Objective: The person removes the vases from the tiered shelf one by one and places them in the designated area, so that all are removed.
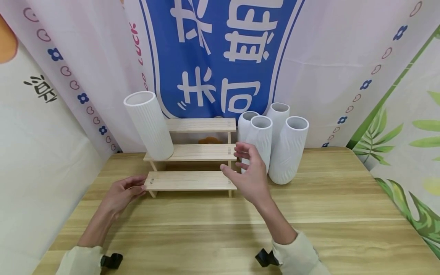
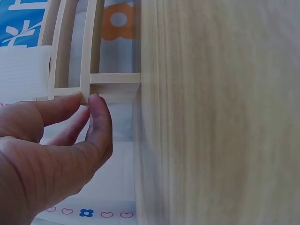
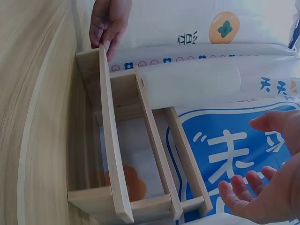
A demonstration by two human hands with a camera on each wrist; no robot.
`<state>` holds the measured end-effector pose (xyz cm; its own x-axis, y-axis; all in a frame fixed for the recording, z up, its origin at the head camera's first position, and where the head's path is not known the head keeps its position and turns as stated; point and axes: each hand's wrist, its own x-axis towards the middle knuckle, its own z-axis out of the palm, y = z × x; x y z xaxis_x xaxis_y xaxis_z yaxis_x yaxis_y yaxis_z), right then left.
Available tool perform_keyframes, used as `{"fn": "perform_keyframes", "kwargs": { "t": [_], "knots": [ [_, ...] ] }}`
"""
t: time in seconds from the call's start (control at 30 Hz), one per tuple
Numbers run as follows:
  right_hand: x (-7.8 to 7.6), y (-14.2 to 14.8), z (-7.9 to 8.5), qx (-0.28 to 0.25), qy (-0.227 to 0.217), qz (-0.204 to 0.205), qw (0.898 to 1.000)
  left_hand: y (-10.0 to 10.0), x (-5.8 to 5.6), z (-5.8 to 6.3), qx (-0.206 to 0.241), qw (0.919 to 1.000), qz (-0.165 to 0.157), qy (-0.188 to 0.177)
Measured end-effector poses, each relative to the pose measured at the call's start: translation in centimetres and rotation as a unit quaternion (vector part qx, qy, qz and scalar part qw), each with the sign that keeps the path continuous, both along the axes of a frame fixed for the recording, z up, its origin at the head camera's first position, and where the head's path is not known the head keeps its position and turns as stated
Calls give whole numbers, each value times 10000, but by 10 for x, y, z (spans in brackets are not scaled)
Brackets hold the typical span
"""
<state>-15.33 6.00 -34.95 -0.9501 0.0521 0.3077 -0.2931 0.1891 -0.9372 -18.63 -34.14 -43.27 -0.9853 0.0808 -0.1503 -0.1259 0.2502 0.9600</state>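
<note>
A three-tier wooden stand (image 1: 192, 181) rests on the table, and a tall ribbed white vase (image 1: 148, 124) stands at the left of its middle tier. My left hand (image 1: 121, 195) pinches the left end of the lowest board; in the left wrist view, thumb and fingertips meet at that board end. My right hand (image 1: 252, 177) is raised near the stand's right end, in front of the other white vases. Its fingers are spread and loosely bent, with nothing between them in the right wrist view.
Several white vases stand grouped right of the stand, including a front-right vase (image 1: 288, 152) and a wavy vase (image 1: 262, 139). A printed curtain (image 1: 319, 76) hangs close behind the wooden table (image 1: 192, 236). Table surface extends in front of the stand.
</note>
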Motion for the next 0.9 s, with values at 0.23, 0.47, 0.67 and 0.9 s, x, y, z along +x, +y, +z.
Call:
{"fn": "perform_keyframes", "kwargs": {
  "t": [0.23, 0.47, 0.67, 0.9],
  "knots": [
    [-5, -22, -6, -43, 161, 260, 9995, 0, 0, 2, -112, 9999, 17, 0],
    [-10, -42, -14, -167, -11, 415, 9990, 1, 1, 2, -73, 10000, -7, -14],
    [-16, -51, -20, -125, -146, 498, 9986, 0, 0, 1, -148, 9999, -27, 11],
    [-23, -58, -20, 175, -210, 654, 9975, 1, 1, 3, -106, 9999, -10, 6]
  ]
}}
